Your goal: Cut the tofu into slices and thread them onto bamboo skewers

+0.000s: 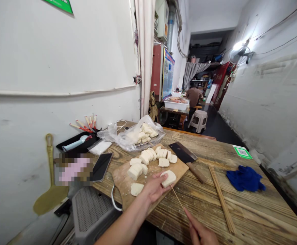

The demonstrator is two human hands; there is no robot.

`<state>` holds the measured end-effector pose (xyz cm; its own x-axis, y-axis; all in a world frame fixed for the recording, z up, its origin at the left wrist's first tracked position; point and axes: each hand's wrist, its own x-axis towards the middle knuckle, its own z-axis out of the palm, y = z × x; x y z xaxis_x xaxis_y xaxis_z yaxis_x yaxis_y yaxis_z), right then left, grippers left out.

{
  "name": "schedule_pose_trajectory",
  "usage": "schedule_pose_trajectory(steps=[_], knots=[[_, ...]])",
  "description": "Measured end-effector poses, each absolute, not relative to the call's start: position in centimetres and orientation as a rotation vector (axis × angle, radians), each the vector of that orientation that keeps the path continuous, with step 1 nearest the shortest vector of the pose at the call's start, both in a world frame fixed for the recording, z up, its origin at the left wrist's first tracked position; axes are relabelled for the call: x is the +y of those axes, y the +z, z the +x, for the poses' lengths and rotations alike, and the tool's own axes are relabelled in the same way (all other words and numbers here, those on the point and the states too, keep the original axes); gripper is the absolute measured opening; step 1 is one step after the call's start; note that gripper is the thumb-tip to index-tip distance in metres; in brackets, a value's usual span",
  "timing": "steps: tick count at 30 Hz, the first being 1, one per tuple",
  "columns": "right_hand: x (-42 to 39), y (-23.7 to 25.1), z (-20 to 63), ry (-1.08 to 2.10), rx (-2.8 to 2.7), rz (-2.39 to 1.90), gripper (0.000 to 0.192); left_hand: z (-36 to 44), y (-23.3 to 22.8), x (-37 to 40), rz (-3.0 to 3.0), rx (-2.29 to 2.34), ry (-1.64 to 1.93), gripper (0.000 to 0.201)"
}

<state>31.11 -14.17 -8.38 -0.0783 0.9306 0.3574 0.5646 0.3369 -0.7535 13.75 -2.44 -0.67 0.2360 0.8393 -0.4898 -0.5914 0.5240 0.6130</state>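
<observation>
Slice (169, 178) of pale food in left hand (155, 188), skewer (177, 196) in right hand (200, 228)

This looks like a small eatery or snack shop in a long, narrow room. A green-edged QR-code card (242, 152) lies on the worktop (204, 200), along with a cleaver (182, 152), a bundle of skewers (221, 200) and a cutting board (152, 170) of white slices (148, 156). Farther back, a heaped white tub (173, 105) sits on a 2nd worktop (182, 112) near a plastic stool (198, 121) and a person (194, 97).

Signs (168, 73) — no legible wording
</observation>
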Motion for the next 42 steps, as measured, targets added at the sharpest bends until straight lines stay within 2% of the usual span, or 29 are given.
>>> schedule_pose_trajectory(steps=[9, 17, 25, 34, 42], knots=[[-11.7, -6.6, 29.3, 0.460, -1.767, -1.432, 0.041, 16.6, -3.0, -4.9, 0.304, 0.886, 0.942, 0.019], [-11.9, -6.8, 28.9, 0.509, -1.671, -1.423, 0.038, 16.0, -2.5, -5.4, 0.181, 0.722, 0.997, 0.025], [-11.6, -6.8, 28.6, 0.526, -1.697, -1.372, 0.038, 16.8, -2.8, -6.2, 0.370, 0.715, 1.064, 0.031], [-12.6, -6.0, 29.2, 0.486, -1.915, -1.380, 0.053, 16.8, -2.5, -5.5, 0.277, 0.732, 1.127, 0.017], [-14.7, -8.1, 31.6, 0.610, -1.926, -1.298, 0.053, 15.9, -1.2, -4.9, 0.220, 0.738, 1.202, 0.014]])
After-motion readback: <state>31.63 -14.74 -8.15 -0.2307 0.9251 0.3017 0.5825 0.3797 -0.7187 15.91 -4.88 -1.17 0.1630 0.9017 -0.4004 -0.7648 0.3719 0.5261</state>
